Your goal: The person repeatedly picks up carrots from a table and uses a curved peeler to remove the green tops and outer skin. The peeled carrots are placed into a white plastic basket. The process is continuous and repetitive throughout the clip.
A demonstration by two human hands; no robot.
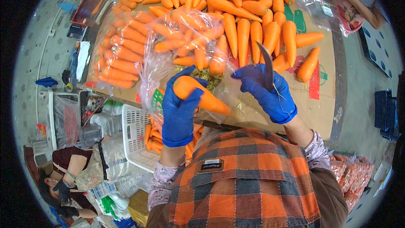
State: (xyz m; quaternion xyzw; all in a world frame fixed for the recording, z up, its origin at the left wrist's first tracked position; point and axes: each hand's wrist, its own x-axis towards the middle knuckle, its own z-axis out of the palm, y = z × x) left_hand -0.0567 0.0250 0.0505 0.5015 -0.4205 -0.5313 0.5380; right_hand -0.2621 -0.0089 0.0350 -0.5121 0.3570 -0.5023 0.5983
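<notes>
My left hand (181,107), in a blue glove, holds a large carrot (202,95) above the table's near edge, its narrow end pointing right. A curved knife blade (267,65) rises from my blue-gloved right hand (267,88), which grips the tool; its handle is hidden, and a pale string hangs beside the blade. Between and beyond my hands lies a heap of green carrot trimmings (211,79). Behind it, a clear plastic bag (158,66) spreads over some carrots. Loose carrots (243,38) cover the cardboard-topped table (319,114) farther back.
Bagged carrots (121,53) lie at the table's left. A white plastic basket (139,142) with carrots stands below my left arm. One co-worker (72,171) is at lower left, another person's arm (360,6) at upper right. Packed carrot bags (352,174) are stacked at lower right.
</notes>
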